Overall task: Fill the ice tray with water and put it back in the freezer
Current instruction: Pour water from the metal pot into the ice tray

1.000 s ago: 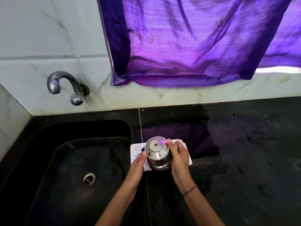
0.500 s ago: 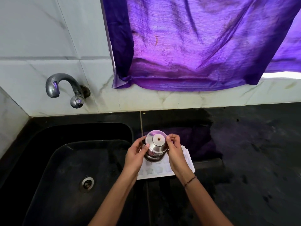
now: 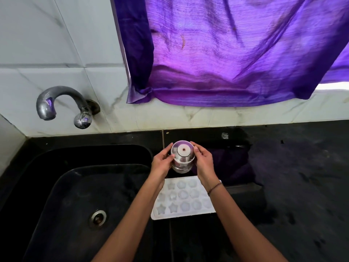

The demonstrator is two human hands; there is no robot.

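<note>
Nearest, on the black stone counter (image 3: 302, 186) with the black sink (image 3: 62, 195) at its nine o'clock, the white rectangular plastic ice tray (image 3: 184, 201) with star and flower moulds lies flat between both forearms. At its twelve o'clock, the left hand (image 3: 162, 164) and right hand (image 3: 204, 163) clamp a small shiny steel pot (image 3: 182, 157), fingers curled round its sides from nine and three. Farther, a curved grey metal tap (image 3: 62, 103) sits at ten o'clock, a purple cloth curtain (image 3: 226, 53) at one.
</note>
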